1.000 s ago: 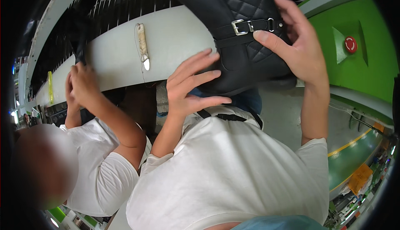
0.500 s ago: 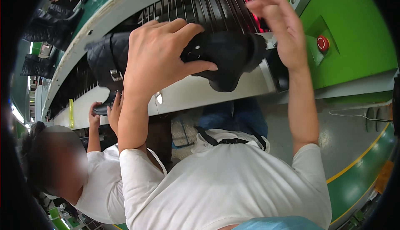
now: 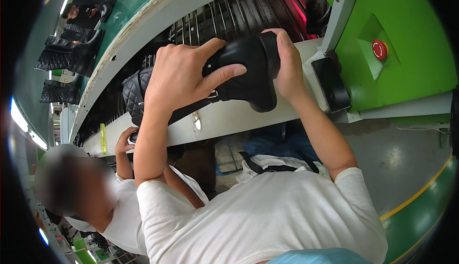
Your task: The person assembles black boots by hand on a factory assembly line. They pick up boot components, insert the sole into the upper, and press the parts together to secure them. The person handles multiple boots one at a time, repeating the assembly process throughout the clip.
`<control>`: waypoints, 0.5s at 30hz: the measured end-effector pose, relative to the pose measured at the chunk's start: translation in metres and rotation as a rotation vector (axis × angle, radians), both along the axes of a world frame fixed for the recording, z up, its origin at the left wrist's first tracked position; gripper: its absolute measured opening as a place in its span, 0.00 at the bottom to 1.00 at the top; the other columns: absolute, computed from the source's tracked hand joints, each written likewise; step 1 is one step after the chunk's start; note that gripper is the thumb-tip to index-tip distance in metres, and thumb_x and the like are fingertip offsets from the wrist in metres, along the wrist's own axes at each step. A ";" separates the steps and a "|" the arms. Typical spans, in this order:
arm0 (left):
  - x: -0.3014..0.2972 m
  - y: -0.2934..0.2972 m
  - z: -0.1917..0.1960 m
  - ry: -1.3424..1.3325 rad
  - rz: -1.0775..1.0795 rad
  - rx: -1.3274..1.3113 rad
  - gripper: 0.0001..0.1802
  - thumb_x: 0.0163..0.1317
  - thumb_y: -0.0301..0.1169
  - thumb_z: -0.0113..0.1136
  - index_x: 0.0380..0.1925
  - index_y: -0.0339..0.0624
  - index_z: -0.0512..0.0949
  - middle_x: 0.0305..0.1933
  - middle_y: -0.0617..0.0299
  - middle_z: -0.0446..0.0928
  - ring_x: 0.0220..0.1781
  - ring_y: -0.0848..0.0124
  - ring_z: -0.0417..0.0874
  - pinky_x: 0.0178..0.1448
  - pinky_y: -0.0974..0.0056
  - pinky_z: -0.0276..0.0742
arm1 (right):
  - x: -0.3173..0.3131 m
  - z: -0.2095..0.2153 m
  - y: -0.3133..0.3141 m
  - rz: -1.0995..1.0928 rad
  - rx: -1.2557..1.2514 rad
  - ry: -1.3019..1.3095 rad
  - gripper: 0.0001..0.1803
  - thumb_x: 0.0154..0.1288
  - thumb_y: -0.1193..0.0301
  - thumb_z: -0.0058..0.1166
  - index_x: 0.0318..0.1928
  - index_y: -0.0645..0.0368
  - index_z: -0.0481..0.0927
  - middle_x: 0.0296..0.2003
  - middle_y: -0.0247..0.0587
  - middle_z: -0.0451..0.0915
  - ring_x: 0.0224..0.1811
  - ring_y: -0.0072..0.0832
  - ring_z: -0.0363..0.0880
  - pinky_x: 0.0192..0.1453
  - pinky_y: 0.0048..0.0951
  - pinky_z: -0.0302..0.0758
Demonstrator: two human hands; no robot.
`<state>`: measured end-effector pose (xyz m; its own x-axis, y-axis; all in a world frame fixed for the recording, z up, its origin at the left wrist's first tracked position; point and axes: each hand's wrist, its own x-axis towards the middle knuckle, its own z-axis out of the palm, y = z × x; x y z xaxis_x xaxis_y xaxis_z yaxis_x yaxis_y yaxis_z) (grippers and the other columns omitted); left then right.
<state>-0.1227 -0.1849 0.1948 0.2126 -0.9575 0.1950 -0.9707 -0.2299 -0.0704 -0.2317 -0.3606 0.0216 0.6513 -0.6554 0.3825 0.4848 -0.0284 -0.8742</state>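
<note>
A black ankle-high boot (image 3: pixel 246 65) lies sideways in my hands above the pale machine edge, sole toward the right. Its quilted shaft, with straps and a buckle, runs left beneath my left wrist. My left hand (image 3: pixel 179 75) is closed around the boot near the ankle, thumb across the near side. Against the thick sole rests my right hand (image 3: pixel 288 65), fingers curled over its far edge and palm pressed to the bottom. Part of the shaft is hidden by my left hand and forearm.
Behind the boot runs a conveyor of metal rods (image 3: pixel 248 13) with a red glow. A phone (image 3: pixel 331 85) lies by the green housing (image 3: pixel 416 49) with its red stop button (image 3: pixel 380 49). Left, a co-worker's hand (image 3: pixel 125 142) is close by; quilted boots (image 3: pixel 60 56) stand on a green belt.
My right hand, raised apart from the boot before, has come down onto its sole. My left hand keeps its hold. The co-worker's hands have shifted, and the whole view has turned slightly.
</note>
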 end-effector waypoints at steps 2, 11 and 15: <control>0.002 0.000 0.000 -0.003 -0.005 0.016 0.37 0.70 0.65 0.75 0.49 0.35 0.91 0.18 0.48 0.79 0.23 0.47 0.85 0.31 0.53 0.77 | -0.007 0.004 -0.005 0.011 -0.103 0.089 0.30 0.96 0.51 0.29 0.64 0.62 0.80 0.52 0.39 0.86 0.58 0.26 0.84 0.70 0.31 0.78; 0.003 -0.003 0.000 0.008 -0.029 -0.012 0.35 0.67 0.62 0.78 0.46 0.36 0.90 0.15 0.50 0.75 0.19 0.47 0.81 0.27 0.54 0.72 | -0.002 0.006 -0.001 -0.060 -0.099 0.019 0.27 0.94 0.57 0.30 0.61 0.62 0.81 0.51 0.38 0.84 0.58 0.26 0.81 0.70 0.30 0.75; 0.004 -0.007 0.000 0.018 -0.065 -0.037 0.35 0.66 0.62 0.80 0.45 0.37 0.90 0.15 0.52 0.76 0.18 0.49 0.80 0.26 0.55 0.71 | 0.007 -0.004 -0.003 -0.089 -0.090 -0.037 0.23 0.92 0.62 0.38 0.60 0.72 0.78 0.51 0.52 0.82 0.46 0.39 0.77 0.57 0.36 0.75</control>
